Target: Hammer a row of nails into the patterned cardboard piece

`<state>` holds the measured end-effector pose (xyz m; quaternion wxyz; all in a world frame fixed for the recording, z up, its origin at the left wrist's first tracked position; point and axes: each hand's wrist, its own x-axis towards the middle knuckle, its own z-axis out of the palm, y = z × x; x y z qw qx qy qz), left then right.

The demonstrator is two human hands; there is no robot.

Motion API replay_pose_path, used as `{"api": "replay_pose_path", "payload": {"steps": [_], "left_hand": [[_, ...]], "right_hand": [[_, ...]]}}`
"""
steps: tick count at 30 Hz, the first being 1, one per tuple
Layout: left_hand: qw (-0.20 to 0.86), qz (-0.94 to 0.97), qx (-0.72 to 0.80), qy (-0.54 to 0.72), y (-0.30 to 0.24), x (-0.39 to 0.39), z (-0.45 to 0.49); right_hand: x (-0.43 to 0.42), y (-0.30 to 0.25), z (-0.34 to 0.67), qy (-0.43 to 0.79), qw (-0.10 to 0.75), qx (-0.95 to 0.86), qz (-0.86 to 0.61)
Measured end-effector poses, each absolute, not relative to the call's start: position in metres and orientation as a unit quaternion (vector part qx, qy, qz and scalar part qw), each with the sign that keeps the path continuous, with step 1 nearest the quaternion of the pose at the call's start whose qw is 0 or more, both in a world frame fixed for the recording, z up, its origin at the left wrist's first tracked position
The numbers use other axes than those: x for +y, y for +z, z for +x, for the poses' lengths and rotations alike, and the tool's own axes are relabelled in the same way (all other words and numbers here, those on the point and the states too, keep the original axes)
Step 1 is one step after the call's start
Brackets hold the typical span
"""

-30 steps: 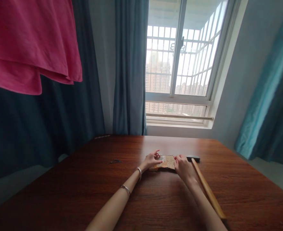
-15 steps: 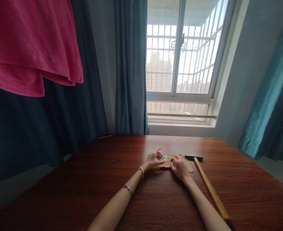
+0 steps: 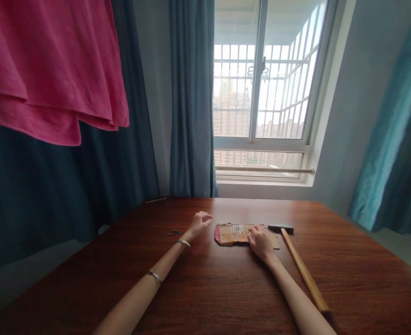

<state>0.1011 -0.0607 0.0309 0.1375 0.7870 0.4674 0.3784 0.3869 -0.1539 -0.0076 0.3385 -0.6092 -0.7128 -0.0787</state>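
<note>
A worn, speckled piece of cardboard [image 3: 226,236] with a pinkish left end lies flat on the table. Several thin dark nails [image 3: 235,227] stand upright in it beside a small clear piece. My right hand [image 3: 261,241] presses on the cardboard's right part with bent fingers; what lies under the fingertips is hidden. Left of the cardboard, apart from it, my left hand [image 3: 198,225] hovers over the table with loosely bent fingers and nothing visible in them. A small pile of loose nails [image 3: 174,232] lies just left of that hand.
A hammer [image 3: 305,272] with a long wooden handle lies at the right, its dark head beside the cardboard. The brown wooden table [image 3: 198,288] reaches toward the window. A pink cloth [image 3: 58,70] hangs at upper left in front of dark curtains.
My left hand has moved left, off the cardboard and toward the loose nails, uncovering the upright nails and the pinkish end. My right hand stays on the cardboard.
</note>
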Motion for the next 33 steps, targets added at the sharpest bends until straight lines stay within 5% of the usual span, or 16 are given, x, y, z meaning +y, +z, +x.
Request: {"api": "replay_pose_path", "payload": {"steps": [11, 33], "left_hand": [[-0.075, 0.764, 0.614, 0.181, 0.032, -0.093, -0.063], [-0.153, 0.784, 0.593, 0.101, 0.021, -0.128, -0.061]], "right_hand": [[-0.154, -0.006, 0.386, -0.081, 0.333, -0.714, -0.611], [-0.156, -0.007, 0.385, -0.068, 0.322, -0.707, -0.626]]}}
